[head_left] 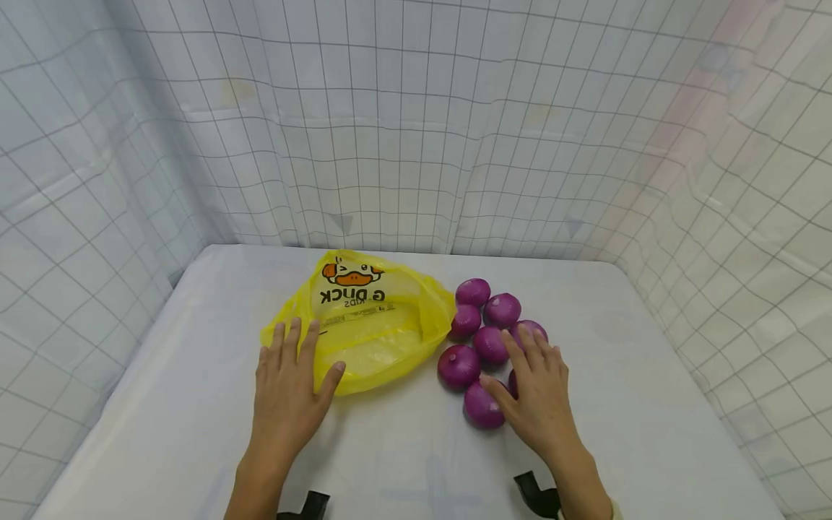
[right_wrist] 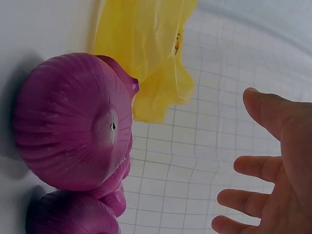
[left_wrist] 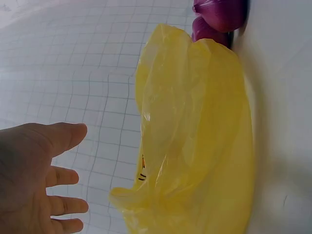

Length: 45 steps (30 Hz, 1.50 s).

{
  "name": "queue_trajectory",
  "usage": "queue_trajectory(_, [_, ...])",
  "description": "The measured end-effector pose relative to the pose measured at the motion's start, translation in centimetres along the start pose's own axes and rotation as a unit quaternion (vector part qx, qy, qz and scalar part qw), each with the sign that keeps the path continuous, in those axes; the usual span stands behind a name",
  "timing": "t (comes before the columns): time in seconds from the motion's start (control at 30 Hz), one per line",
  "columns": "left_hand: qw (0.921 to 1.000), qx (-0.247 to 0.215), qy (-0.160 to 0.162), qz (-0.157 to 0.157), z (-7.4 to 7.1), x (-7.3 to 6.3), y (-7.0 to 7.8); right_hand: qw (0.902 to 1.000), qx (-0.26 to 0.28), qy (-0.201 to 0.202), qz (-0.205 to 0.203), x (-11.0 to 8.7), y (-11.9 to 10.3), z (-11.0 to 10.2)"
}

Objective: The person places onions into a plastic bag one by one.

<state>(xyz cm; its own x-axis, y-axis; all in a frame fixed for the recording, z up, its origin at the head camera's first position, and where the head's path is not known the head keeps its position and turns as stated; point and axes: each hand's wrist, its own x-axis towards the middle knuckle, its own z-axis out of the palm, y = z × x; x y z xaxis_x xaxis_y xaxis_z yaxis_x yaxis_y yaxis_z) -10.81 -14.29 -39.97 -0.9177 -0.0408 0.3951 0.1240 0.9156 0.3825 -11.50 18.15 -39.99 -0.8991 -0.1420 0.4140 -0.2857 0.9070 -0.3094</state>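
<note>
A yellow plastic bag [head_left: 364, 347] printed with a duck face and "G DUCK KIDS" lies on the white table, its lettering mirrored in the head view. Over its near left edge is my left hand [head_left: 289, 390], fingers spread and holding nothing. The left wrist view shows that hand [left_wrist: 34, 180] apart from the crumpled bag [left_wrist: 195, 136]. Several purple onions [head_left: 458, 367] sit grouped right of the bag. My right hand [head_left: 539, 390] hovers over the nearest ones, partly hiding them. In the right wrist view its fingers stay clear of a large onion [right_wrist: 73, 122].
The white table [head_left: 403, 462] reaches back to a grid-patterned white curtain [head_left: 416, 144], which also hangs along both sides. Black straps or mounts [head_left: 538, 495] show near both wrists at the bottom. The bag's right end touches or nearly touches the closest onions.
</note>
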Motion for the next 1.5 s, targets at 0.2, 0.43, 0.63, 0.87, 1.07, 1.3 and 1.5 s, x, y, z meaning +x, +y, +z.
queue_trajectory(0.2, [0.9999, -0.001, 0.01, -0.006, 0.0, -0.1, -0.2, 1.0, 0.003, 0.008, 0.005, -0.3, 0.4, 0.0])
queue_trajectory(0.43, [0.9997, -0.004, 0.014, -0.018, 0.2, -0.3, -0.7, 0.9998, 0.008, 0.009, 0.015, -0.8, 1.0, 0.1])
queue_trajectory(0.63, [0.9994, -0.002, 0.031, -0.015, 0.4, -0.3, -1.0, 0.9996, 0.009, 0.024, 0.013, -1.0, 1.4, 0.1])
queue_trajectory(0.87, [0.9988, -0.001, 0.048, -0.014, 0.7, -0.4, -1.2, 0.9992, 0.008, 0.038, 0.012, -1.2, 1.7, 0.2])
queue_trajectory(1.07, [0.9973, -0.004, 0.069, -0.026, 1.0, -0.4, -1.2, 0.9989, 0.015, 0.04, 0.021, -1.3, 1.9, 0.2])
queue_trajectory(1.3, [0.994, -0.036, 0.078, -0.069, 1.4, -0.4, -1.2, 0.9984, 0.012, 0.049, 0.024, -1.4, 2.4, 0.3])
queue_trajectory(1.5, [0.9918, -0.034, 0.09, -0.085, 1.8, -0.5, -1.1, 0.9984, 0.012, 0.049, 0.026, -1.5, 2.5, 0.3])
